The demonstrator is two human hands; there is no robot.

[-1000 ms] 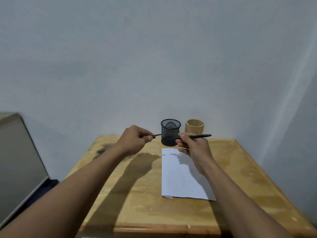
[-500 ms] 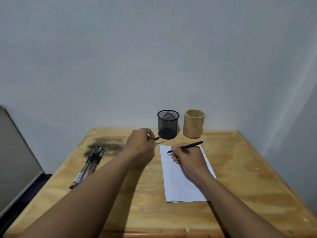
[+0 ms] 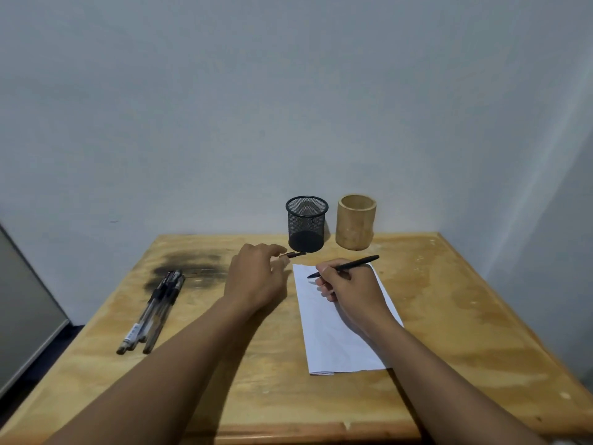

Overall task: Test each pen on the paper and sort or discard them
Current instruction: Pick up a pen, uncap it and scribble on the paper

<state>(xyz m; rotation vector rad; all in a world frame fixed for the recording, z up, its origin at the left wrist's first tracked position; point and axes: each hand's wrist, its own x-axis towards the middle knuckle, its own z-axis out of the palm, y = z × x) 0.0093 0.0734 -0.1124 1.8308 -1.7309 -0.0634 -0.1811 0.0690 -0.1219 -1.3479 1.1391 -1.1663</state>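
Table's right side free — cups [image 3: 306, 224] block back.

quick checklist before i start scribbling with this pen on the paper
1. Pen held in right hand in a writing grip: ok.
2. Cap off, pinched in left hand: ok.
3. Tip over the paper: ok; touching it: cannot tell.
4. Paper flat on the table: ok, though no hand pins it.
5. Mesh cup and bamboo cup upright, ready for sorting: ok.
6. Untested pens clear of the paper: ok.
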